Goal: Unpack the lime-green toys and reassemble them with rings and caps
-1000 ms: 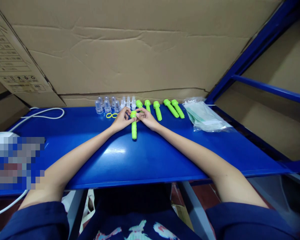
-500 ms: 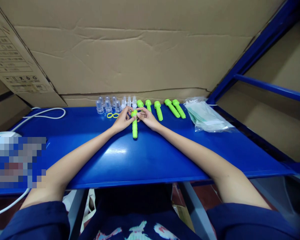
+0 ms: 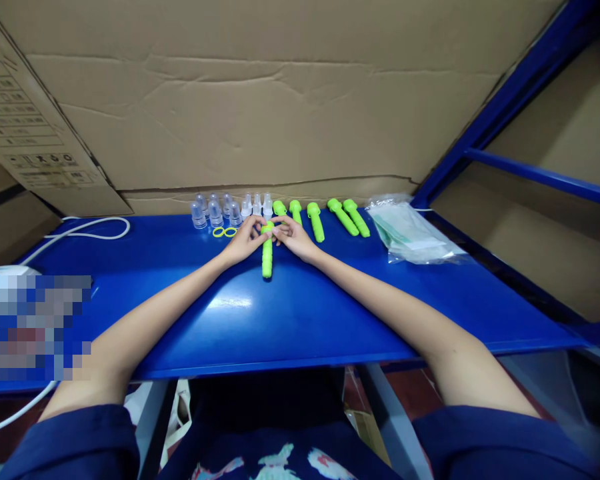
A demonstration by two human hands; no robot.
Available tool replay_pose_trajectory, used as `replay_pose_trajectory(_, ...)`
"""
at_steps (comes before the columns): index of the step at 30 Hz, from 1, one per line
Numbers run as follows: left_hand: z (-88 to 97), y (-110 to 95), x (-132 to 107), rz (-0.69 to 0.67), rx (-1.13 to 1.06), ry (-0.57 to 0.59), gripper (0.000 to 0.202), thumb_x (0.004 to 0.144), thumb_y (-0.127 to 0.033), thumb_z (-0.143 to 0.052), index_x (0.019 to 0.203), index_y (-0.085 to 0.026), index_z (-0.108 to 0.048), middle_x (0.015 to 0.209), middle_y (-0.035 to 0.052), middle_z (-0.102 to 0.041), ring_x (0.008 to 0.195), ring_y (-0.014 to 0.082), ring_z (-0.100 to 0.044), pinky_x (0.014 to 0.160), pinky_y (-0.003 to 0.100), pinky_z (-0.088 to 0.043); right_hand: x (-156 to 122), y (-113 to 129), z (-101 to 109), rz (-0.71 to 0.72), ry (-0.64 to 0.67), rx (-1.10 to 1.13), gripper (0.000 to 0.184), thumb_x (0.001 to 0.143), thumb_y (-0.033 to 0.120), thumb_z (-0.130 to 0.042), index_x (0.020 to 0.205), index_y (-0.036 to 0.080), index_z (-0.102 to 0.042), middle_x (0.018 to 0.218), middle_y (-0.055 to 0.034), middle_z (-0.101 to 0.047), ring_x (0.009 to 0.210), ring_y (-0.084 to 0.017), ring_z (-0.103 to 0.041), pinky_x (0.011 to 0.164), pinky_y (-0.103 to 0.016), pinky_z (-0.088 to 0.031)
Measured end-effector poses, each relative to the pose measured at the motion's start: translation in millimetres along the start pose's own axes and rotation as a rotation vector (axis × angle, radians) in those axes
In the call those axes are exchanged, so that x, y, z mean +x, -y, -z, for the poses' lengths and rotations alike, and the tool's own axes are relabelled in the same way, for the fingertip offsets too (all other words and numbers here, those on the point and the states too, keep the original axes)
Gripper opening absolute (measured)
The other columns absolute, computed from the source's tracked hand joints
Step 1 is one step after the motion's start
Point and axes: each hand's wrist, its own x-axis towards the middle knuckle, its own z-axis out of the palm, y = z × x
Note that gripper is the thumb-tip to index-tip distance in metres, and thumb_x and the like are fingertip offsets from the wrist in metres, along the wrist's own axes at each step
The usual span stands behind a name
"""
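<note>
Left hand and right hand pinch a green stick by its wide end over the bench, with yellow rings near the left.

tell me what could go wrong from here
The green stick is held only near its head, so its lower end could slip or swing. The left hand is close to the yellow rings and might nudge them. The clear cups standing beyond those could tip if bumped.

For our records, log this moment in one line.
left hand: on green stick, far end; right hand: same; clear pieces: on blue table
</note>
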Motion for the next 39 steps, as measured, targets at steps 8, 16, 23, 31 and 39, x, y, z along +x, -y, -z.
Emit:
replay_pose_trajectory(8,1.0,1.1,1.0,0.026,-0.004,-0.022,0.038,0.076,-0.046,-0.075,0.092,-0.018,-0.056,0.088,0.0005,-0.053,0.068,0.0092,-0.050,0.061,0.022,-0.040,-0.5,1.9,0.3,0.003,-0.012,-0.028,0.047,0.072,0.050,-0.079,0.105,0.023,-0.059,0.071,0.0025,-0.062,0.067,-0.015,-0.062,0.059,-0.027,-0.053)
replay_pose_trajectory(16,-4.6,-7.3,-2.9,-0.035,0.043,-0.067,0.040,0.082,-0.051,-0.068,0.102,-0.019,-0.055,0.100,0.0047,-0.059,0.069,0.0095,-0.055,0.058,0.021,-0.040,0.0,6.9,-3.0,-0.046,-0.064,0.037,0.058,0.063,0.057,-0.083,0.099,0.023,-0.052,0.075,0.0028,-0.062,0.066,-0.013,-0.060,0.060,-0.027,-0.051)
replay_pose_trajectory(23,-3.4,-4.6,-2.0,-0.005,0.013,0.017,0.024,0.088,-0.034,-0.062,0.104,-0.018,-0.053,0.106,0.0069,-0.062,0.078,0.0123,-0.061,0.060,0.022,-0.042,-0.3,7.8,-3.1,-0.088,-0.128,0.091,0.056,0.064,0.055,-0.081,0.095,0.024,-0.046,0.084,0.0007,-0.066,0.074,-0.016,-0.063,0.067,-0.029,-0.051)
replay_pose_trajectory(31,-3.2,-9.5,-2.9,-0.028,0.086,-0.032,0.018,0.085,-0.030,-0.063,0.096,-0.018,-0.057,0.094,0.0039,-0.062,0.073,0.0116,-0.058,0.059,0.022,-0.043,2.3,3.9,3.8,-0.147,-0.120,0.242,0.037,0.068,0.041,-0.075,0.091,0.021,-0.053,0.089,-0.0015,-0.067,0.092,-0.020,-0.066,0.087,-0.035,-0.053)
replay_pose_trajectory(39,-2.1,-11.3,-3.9,-0.040,0.067,-0.084,0.022,0.084,-0.033,-0.066,0.096,-0.017,-0.057,0.093,0.0043,-0.064,0.071,0.0115,-0.061,0.057,0.021,-0.042,-2.0,10.9,2.7,-0.179,0.002,0.237,0.038,0.072,0.041,-0.080,0.095,0.021,-0.058,0.087,-0.0018,-0.072,0.081,-0.019,-0.071,0.083,-0.035,-0.058)
